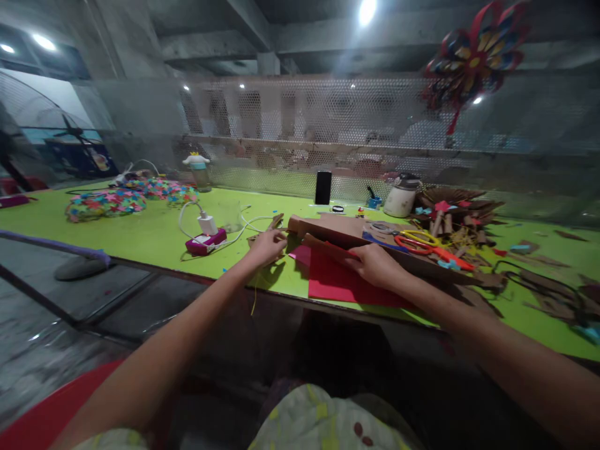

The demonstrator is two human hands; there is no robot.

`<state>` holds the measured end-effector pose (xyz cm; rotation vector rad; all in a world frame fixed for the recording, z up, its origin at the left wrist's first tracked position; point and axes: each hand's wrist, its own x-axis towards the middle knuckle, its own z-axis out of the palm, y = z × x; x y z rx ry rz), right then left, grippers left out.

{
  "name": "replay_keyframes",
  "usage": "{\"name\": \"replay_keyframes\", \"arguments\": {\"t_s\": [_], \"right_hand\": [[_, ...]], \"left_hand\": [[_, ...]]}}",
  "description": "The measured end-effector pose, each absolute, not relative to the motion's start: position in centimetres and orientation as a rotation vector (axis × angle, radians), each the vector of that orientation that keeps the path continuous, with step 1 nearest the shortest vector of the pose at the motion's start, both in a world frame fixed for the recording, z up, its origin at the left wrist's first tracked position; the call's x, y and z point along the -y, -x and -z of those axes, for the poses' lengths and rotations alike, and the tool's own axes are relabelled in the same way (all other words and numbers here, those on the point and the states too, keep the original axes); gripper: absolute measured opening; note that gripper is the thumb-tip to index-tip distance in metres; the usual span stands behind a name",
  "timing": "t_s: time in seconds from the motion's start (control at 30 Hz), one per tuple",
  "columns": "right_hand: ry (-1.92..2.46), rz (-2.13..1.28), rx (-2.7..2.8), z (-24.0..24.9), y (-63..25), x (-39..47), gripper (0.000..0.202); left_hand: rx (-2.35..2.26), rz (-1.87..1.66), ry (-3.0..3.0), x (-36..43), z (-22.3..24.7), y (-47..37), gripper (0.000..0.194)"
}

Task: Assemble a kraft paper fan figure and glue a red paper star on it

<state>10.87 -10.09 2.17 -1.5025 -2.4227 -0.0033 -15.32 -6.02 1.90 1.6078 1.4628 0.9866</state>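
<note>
My right hand [375, 265] is closed on the edge of a folded piece of brown and red card [323, 246], thumb on top. Beneath it lies a bright red sheet [328, 278] at the table's front edge, with a bit of pink paper [300, 254] at its left. My left hand [269, 246] is to the left, its fingers curled together; whatever they pinch, if anything, is too small to make out. Small brown cardboard pieces [275, 222] lie just behind and under that hand. A long brown cardboard piece [337, 232] extends behind both sheets.
Scissors with orange handles [415, 244], a tape roll [379, 228] and cardboard scraps [450, 228] crowd the right. A phone [323, 187] and a whitish jug [401, 197] stand behind. Leftward are a purple power strip [206, 242] with a charger and bags of coloured stars [107, 205].
</note>
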Motion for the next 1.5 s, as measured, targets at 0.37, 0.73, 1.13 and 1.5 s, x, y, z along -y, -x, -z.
{"name": "replay_keyframes", "arguments": {"t_s": [0.37, 0.73, 1.13, 1.5], "right_hand": [[1.121, -0.284, 2.716, -2.9, -13.4, 11.1, 0.036], [1.051, -0.54, 2.631, -3.9, -16.7, 9.4, 0.029], [0.996, -0.203, 2.695, -6.6, -16.0, 9.5, 0.031], [1.41, 0.319, 2.436, 0.6, -20.7, 17.5, 0.078]], "left_hand": [[-1.326, -1.065, -2.552, 11.9, -3.2, 13.7, 0.023], [-0.838, -0.449, -2.967, 9.5, -4.4, 6.4, 0.029], [-1.089, -0.313, -3.271, 6.2, -4.0, 4.5, 0.025], [-1.105, -0.095, -3.074, 7.5, -3.7, 5.3, 0.02]]}}
